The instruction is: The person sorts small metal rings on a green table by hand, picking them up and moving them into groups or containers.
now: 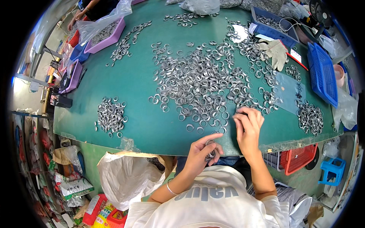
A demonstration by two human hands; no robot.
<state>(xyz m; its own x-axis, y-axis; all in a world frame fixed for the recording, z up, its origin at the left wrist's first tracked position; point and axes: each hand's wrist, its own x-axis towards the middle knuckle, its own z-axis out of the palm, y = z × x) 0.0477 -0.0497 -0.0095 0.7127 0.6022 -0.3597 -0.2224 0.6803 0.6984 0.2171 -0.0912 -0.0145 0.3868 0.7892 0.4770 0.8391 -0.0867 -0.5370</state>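
Note:
A big heap of grey metal rings [197,76] is spread over the middle of the green table [148,121]. Close to the table's near edge, my left hand [204,152] is curled around several metal rings [210,147], with its index finger stretched out. My right hand [249,123] reaches to the heap's near right side, thumb and fingertips bent together at the rings there. Whatever its fingertips pinch is hidden behind them. Smaller piles of rings lie to the left [111,116] and to the right [310,118] of my hands.
Right side: a blue basket [321,74], a blue bin of rings [275,28], a work glove [274,53] and a red pen [297,61]. Far left: a purple bin [106,38] and another person's hand [79,16]. A white sack [127,178] stands below the near edge.

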